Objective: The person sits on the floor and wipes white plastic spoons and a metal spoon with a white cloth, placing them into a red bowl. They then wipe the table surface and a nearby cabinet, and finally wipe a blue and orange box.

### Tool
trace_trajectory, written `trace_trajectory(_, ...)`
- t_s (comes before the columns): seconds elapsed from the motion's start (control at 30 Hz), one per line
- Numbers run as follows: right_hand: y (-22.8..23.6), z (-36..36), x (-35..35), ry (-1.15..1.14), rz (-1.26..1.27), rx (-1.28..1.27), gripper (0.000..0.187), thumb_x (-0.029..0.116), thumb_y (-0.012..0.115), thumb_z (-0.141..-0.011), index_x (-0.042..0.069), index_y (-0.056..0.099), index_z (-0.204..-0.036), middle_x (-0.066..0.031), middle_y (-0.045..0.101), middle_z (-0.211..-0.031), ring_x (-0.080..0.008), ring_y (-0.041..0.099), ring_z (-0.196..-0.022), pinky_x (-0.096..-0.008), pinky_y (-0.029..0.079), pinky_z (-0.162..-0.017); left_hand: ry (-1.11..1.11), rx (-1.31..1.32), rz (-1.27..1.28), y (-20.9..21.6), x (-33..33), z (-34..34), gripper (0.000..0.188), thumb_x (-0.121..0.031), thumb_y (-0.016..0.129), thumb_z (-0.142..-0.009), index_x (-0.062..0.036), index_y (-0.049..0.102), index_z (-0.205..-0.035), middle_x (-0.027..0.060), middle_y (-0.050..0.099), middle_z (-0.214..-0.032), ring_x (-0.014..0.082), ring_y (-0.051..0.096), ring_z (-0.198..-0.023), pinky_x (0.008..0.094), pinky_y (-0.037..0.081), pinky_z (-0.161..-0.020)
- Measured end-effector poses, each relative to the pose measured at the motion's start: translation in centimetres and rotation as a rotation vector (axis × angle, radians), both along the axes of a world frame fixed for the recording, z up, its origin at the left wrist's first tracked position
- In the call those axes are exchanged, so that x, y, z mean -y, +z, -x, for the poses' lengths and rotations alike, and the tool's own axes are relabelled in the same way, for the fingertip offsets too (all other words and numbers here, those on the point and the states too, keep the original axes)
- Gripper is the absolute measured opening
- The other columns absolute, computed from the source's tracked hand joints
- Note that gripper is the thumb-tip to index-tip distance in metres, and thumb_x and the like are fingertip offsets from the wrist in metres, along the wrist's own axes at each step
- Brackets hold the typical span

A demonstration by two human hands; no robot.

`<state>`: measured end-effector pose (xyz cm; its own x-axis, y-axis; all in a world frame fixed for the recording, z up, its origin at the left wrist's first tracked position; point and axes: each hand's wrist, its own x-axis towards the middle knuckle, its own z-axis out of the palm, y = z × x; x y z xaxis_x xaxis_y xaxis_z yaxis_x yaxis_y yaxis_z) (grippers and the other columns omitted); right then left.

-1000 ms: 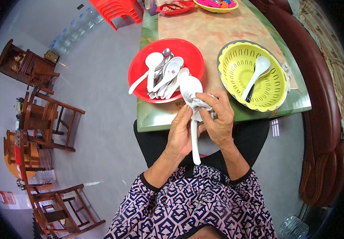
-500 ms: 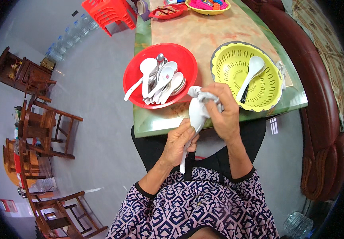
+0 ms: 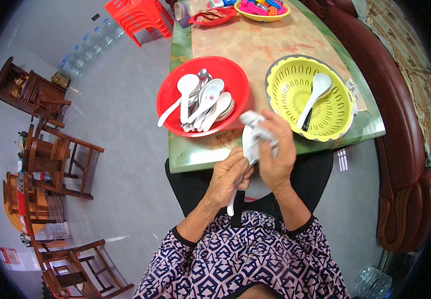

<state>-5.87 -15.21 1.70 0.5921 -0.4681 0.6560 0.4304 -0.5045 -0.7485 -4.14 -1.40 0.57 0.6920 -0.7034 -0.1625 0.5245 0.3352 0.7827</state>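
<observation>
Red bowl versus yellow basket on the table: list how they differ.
The red bowl has solid walls; the yellow basket is slotted with holes. The red bowl holds a heap of white spoons; the yellow basket holds a single white spoon. The red bowl sits to the person's left, the yellow basket to the right near the table's edge. Both are round and rest on the table.

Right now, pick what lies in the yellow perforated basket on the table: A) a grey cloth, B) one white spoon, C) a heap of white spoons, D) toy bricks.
B: the yellow basket holds a single white spoon, while the heap of spoons sits in the red bowl.
</observation>
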Motion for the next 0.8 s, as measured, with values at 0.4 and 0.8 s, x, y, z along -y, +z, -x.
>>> trace_trajectory(0.4,0.3,-1.6,-0.4,0.378,-1.147,0.078,0.031,0.007,0.057,-0.09,-0.005,0.048,-0.117,-0.0084,0.058,-0.103,-0.0116,0.057,-0.09,-0.0245,0.049,-0.079,0.264,0.323,-0.138,1.2,1.8,-0.2,0.056,-0.021,0.046,-0.096,-0.01,0.016,-0.141,0.0063,0.051,-0.102,0.0052,0.046,-0.058,0.0164,0.037,-0.044)
trace_trajectory(0.8,-0.3,-0.4,-3.8,0.14,-0.291,-0.246,0.029,0.003,0.062,-0.078,0.002,0.059,-0.106,-0.0098,0.058,-0.093,-0.0206,0.055,-0.085,-0.0318,0.043,-0.075,0.334,0.049,-0.005,0.3,2.8,-0.8,0.037,-0.025,0.041,-0.099,-0.0045,0.039,-0.129,0.0018,0.056,-0.101,0.0073,0.053,-0.081,0.0242,0.048,-0.069)
